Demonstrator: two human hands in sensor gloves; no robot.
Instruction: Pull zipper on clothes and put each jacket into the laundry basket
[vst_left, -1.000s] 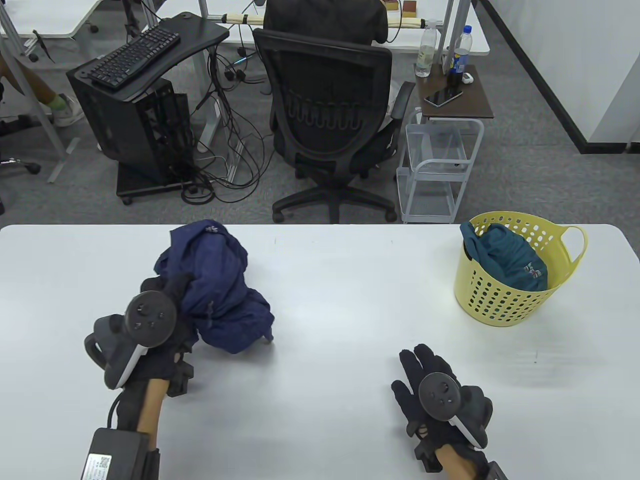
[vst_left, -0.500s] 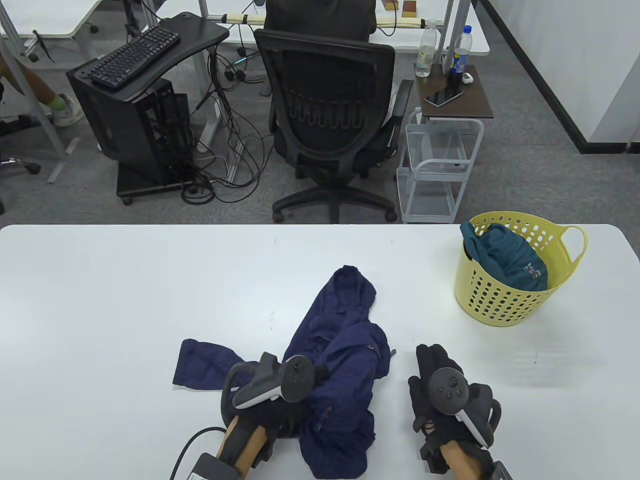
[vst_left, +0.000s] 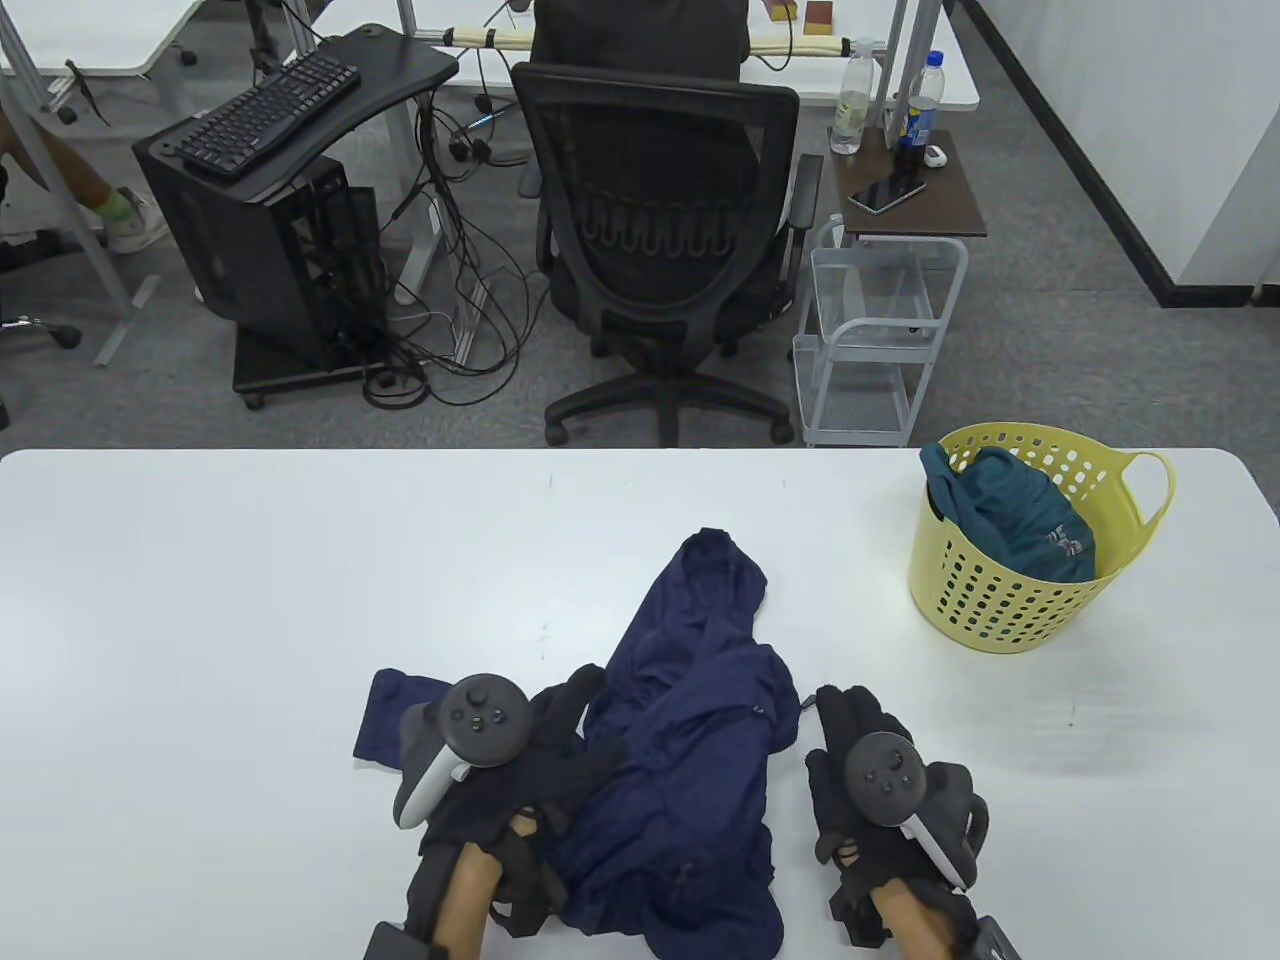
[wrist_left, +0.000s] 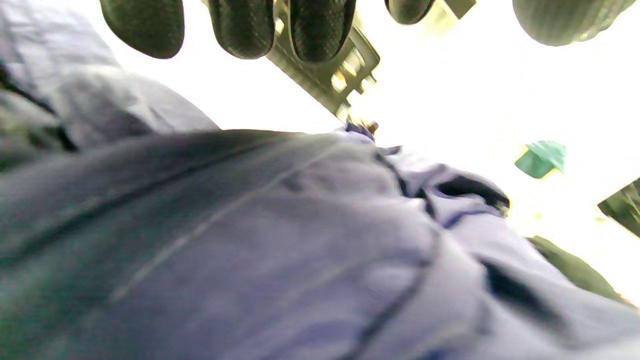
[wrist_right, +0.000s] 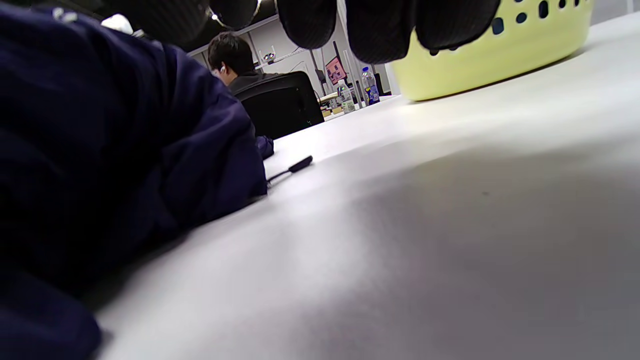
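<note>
A crumpled navy jacket (vst_left: 690, 760) lies on the white table (vst_left: 250, 600) near its front edge, hood end pointing away from me. My left hand (vst_left: 572, 722) rests on the jacket's left part with fingers spread; in the left wrist view its fingertips (wrist_left: 320, 30) hang above the cloth (wrist_left: 250, 240). My right hand (vst_left: 842, 718) lies flat on the table just right of the jacket, fingers straight. A small dark pull tab (wrist_right: 296, 164) sticks out from the jacket's edge (wrist_right: 125, 150). The yellow laundry basket (vst_left: 1000, 600) stands at the far right and holds a teal garment (vst_left: 1010, 510).
Beyond the table's far edge stand a black office chair (vst_left: 660, 250) with a seated person, a white wire cart (vst_left: 870, 340) and a black computer stand (vst_left: 270, 230). In the right wrist view the basket (wrist_right: 500, 55) sits close behind my fingertips (wrist_right: 380, 25).
My left hand dragged the navy jacket from the table's left to the near middle, then let go and now lies on top of it. My right hand shifted slightly left toward the jacket.
</note>
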